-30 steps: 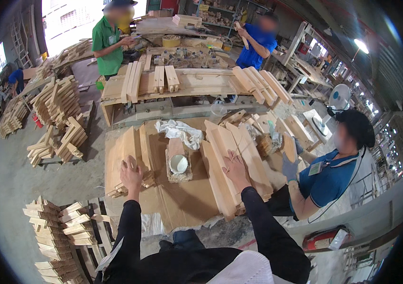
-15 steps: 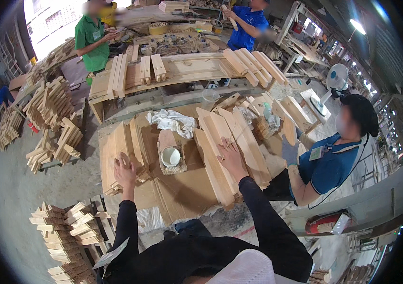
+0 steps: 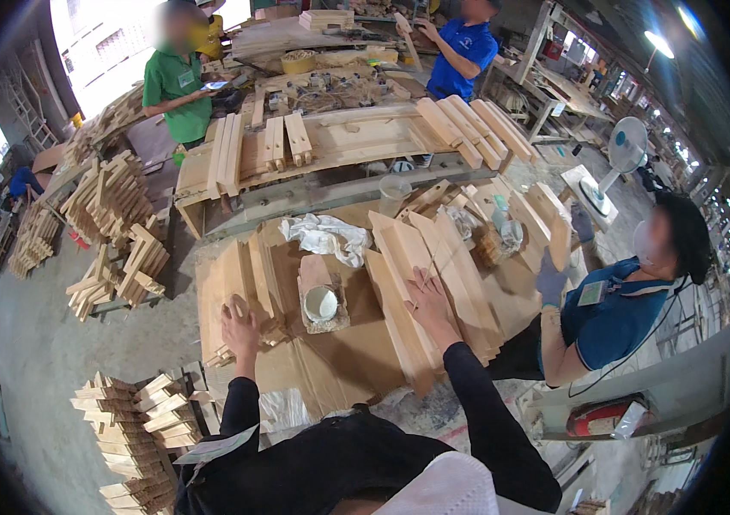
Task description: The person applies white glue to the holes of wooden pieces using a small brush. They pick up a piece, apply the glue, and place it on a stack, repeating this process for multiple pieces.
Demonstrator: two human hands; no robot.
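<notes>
Resting on pale, squared timber

Rests the left hand on the left planks, fingers apart and slightly bent, touching smooth, straight-edged wood. Rests the right hand, fingers partly spread, on the right planks, long and flat, with angular far ends. Shows a thin stick just beyond the right fingers (cannot tell whether clamped between them or merely lying beneath). Between the hands, apart from both, shows a round cup with creamy white contents, set on a rough, crusted block. Just beyond the cup, shows a white cloth, soft and crumpled. Between the wrists, shows brown cardboard, matt and creased. Well right of the right hand, shows a co-worker's grey glove against a flat wooden piece.
</notes>
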